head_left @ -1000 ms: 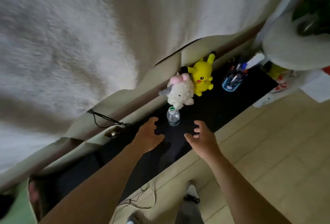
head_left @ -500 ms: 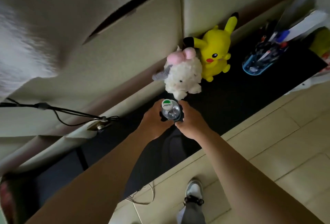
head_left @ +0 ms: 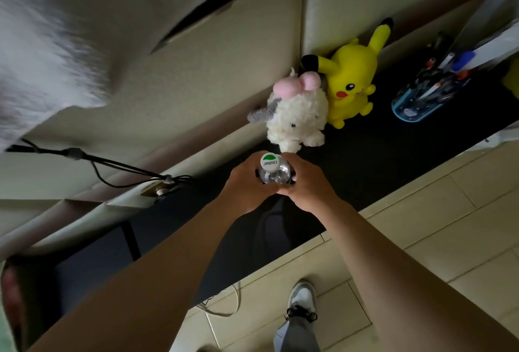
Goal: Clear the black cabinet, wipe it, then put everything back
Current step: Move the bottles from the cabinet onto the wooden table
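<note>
we look down on a long black cabinet (head_left: 365, 160) that runs along a pale wall, with light floor tiles (head_left: 421, 239) on the near side. two bare arms reach from the bottom edge to the middle of the cabinet top. the left hand (head_left: 247, 186) and the right hand (head_left: 306, 183) close from opposite sides round a clear water bottle (head_left: 273, 173), fingers curled against it, each grasping it. the bottle stands upright with its white and green cap (head_left: 269, 161) facing us; whether its base is on the cabinet top or just above it we cannot tell, since the hands hide it. we judge that this is the first thing being cleared off, taken first because it is nearest. just behind the bottle sits a white plush toy (head_left: 297, 116), and leaning on that is a yellow plush toy (head_left: 351, 82), both backed against the wall, probably so they stay upright. further right is a blue pen holder (head_left: 429, 93) full of pens. a dark cable (head_left: 112, 166) runs along the wall on the left, and a shoe (head_left: 303, 298) shows on the floor. a second ago both hands were open and apart, short of the bottle; half a second ago they had closed on it, and the grip looks the same now.
</note>
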Tool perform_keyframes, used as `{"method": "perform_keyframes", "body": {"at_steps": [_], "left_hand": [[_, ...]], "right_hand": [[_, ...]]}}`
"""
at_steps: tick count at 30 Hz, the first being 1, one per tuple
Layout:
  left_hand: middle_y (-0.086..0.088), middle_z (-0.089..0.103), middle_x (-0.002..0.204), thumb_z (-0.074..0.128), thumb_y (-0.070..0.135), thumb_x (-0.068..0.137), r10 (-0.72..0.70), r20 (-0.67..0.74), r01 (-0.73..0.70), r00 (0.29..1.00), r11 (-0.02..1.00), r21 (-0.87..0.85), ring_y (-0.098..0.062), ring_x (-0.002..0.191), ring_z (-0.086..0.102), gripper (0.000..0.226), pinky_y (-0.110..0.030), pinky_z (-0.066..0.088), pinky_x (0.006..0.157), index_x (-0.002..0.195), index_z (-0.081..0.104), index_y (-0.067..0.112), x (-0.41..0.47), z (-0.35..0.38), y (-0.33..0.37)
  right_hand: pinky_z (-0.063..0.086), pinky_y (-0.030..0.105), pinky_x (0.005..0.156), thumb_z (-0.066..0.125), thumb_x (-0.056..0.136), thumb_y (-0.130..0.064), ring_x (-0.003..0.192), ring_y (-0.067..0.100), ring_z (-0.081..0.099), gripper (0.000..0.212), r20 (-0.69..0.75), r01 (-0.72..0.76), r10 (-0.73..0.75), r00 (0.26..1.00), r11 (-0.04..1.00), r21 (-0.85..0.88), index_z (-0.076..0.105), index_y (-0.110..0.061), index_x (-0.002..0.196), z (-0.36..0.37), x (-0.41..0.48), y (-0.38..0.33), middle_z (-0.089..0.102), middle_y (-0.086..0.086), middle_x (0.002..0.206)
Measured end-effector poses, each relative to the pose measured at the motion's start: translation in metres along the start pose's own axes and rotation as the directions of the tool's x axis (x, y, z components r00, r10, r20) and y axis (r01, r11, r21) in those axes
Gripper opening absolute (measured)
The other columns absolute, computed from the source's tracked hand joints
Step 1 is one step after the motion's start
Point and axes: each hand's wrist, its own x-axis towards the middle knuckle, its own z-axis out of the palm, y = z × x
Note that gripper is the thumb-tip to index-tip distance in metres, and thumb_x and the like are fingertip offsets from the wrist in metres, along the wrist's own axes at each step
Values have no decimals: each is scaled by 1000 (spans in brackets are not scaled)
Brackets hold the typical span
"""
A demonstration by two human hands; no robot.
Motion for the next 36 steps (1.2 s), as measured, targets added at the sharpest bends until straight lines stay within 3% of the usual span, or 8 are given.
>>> {"method": "perform_keyframes", "body": {"at_steps": [4,7,14,19,23,26,31,36], "left_hand": [[18,66,111,88,30,74,11,7,-11,1000,1000,-21,9,95,64,64,-7,50,76,129,55,38,-41,-20,18],[17,67,112,88,32,75,24,15,-23,1000,999,-48,4,100,65,61,-17,54,87,125,55,41,-80,-44,33],[15,67,114,87,41,69,144,-67,-144,987,990,3,-2,103,65,63,-31,57,92,124,55,38,-190,-117,68],[23,63,101,86,41,74,234,-154,-238,960,971,-5,9,90,61,55,-9,48,73,117,52,38,-300,-186,82],[16,67,106,83,55,64,259,-239,-282,936,957,-66,-2,93,68,65,-31,59,82,120,55,37,-387,-247,71],[12,68,104,85,44,64,240,-339,-297,909,947,-124,-7,91,70,54,-35,62,79,110,57,35,-449,-292,59],[8,67,102,85,29,74,228,-483,-324,845,938,-124,-11,93,69,53,-33,61,84,120,57,31,-537,-351,32],[3,65,108,81,29,80,176,-601,-290,780,952,-97,-13,95,69,58,-28,59,82,132,55,25,-605,-385,7]], "right_hand": [[57,44,92,88,74,-22,109,19,64,59,20,13,-14,1000,1000,13,55,-27,124,-9,-33,-29,66,0,118],[57,43,93,87,75,-25,111,18,63,61,37,19,-20,999,1000,14,53,-34,125,-20,-67,-63,64,-2,120],[55,38,99,89,73,-20,113,8,63,67,123,55,-64,990,996,75,56,-35,130,-46,-157,-165,64,-11,123],[56,43,98,90,60,-50,111,4,65,71,141,144,-157,977,984,101,58,-46,124,-38,-232,-250,70,-18,117],[55,39,97,85,56,-70,111,2,65,74,177,224,-234,956,972,77,55,-56,122,-20,-292,-337,69,-20,118],[55,39,97,82,49,-78,109,4,66,94,222,316,-318,922,948,48,54,-45,133,1,-331,-401,69,-16,119],[56,37,95,85,75,-51,102,6,67,67,290,456,-437,851,890,5,56,-36,133,47,-376,-486,66,-12,114],[58,40,91,79,53,-81,102,9,68,96,367,572,-540,758,820,24,55,-34,134,88,-402,-542,68,-10,114]]}}
